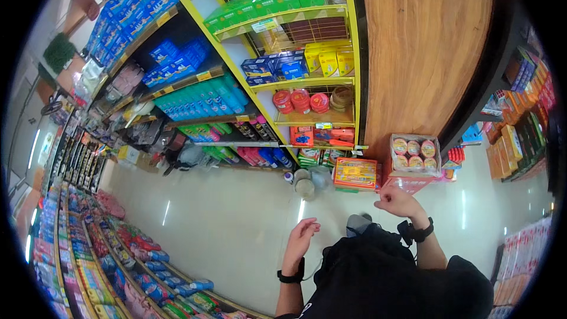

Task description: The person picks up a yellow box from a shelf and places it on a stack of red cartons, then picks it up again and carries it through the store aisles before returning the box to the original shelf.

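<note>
Fingers on the left hand are loosely spread, empty; those on the right hand curl, contents unclear. Just beyond, a carton holds 6 round tubs, seemingly none removed. Shelves stand far left.

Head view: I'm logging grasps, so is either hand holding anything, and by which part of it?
The left hand is open, holding nothing visible. The right hand is curled with nothing showing; whether it hides something small cannot be told.
</note>
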A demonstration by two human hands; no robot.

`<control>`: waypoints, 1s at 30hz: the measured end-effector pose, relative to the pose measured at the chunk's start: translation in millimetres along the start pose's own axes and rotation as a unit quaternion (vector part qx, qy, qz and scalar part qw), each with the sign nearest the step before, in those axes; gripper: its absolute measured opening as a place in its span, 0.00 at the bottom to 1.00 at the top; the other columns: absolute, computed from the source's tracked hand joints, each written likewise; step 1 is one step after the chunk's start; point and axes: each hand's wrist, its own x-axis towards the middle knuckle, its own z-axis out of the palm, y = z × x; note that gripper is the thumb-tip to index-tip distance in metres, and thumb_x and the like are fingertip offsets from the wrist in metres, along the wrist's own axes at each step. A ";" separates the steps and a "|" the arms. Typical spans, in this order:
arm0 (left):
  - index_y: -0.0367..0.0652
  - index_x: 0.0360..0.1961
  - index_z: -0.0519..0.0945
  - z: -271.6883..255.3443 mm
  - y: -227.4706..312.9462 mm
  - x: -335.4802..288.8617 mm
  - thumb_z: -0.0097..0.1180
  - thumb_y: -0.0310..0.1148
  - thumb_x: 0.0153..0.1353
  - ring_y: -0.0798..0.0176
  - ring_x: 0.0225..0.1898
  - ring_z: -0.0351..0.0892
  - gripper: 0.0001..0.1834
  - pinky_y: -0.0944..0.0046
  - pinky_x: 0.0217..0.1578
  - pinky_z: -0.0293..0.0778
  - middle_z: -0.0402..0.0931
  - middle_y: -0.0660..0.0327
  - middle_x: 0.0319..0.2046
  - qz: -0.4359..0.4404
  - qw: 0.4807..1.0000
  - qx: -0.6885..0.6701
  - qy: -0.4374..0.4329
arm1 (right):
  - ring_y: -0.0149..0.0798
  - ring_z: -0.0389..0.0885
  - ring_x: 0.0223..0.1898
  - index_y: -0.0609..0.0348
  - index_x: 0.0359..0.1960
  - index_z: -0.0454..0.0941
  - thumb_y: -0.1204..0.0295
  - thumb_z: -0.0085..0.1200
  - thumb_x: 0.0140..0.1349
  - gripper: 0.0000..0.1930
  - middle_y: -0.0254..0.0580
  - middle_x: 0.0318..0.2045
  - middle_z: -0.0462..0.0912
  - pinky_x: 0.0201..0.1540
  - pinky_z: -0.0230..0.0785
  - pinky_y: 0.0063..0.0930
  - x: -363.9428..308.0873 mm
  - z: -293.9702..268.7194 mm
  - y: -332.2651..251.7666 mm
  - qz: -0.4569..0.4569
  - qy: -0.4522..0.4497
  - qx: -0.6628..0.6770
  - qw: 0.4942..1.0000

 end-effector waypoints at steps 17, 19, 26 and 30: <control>0.37 0.58 0.78 -36.8 3.8 79.7 0.55 0.32 0.73 0.63 0.49 0.83 0.16 0.63 0.53 0.76 0.85 0.56 0.46 -0.111 0.990 -0.024 0.083 | 0.42 0.73 0.22 0.63 0.25 0.72 0.62 0.65 0.59 0.18 0.46 0.18 0.72 0.28 0.66 0.40 224.8 -1.8 -20.1 -0.002 0.068 0.042 0.997; 0.37 0.58 0.78 -37.4 11.4 110.3 0.55 0.32 0.72 0.63 0.48 0.83 0.16 0.63 0.53 0.76 0.85 0.55 0.46 -0.108 0.992 -0.001 0.072 | 0.38 0.70 0.22 0.62 0.25 0.71 0.62 0.65 0.60 0.18 0.43 0.18 0.71 0.28 0.66 0.38 248.5 -12.0 -21.8 -0.003 0.091 0.065 0.994; 0.36 0.58 0.78 -5.7 63.8 238.9 0.54 0.30 0.73 0.63 0.49 0.83 0.16 0.63 0.54 0.77 0.85 0.55 0.46 -0.074 0.996 0.033 -0.022 | 0.22 0.66 0.28 0.56 0.31 0.67 0.73 0.63 0.65 0.13 0.25 0.24 0.68 0.29 0.61 0.23 296.5 -62.5 -25.8 0.015 0.088 0.228 0.970; 0.36 0.59 0.77 16.0 101.3 310.2 0.52 0.28 0.73 0.64 0.47 0.82 0.16 0.63 0.52 0.76 0.84 0.56 0.45 0.005 0.996 0.042 -0.080 | 0.24 0.72 0.27 0.58 0.60 0.65 0.77 0.60 0.65 0.23 0.30 0.25 0.74 0.31 0.66 0.23 321.0 -86.6 -36.2 -0.005 0.056 0.331 0.942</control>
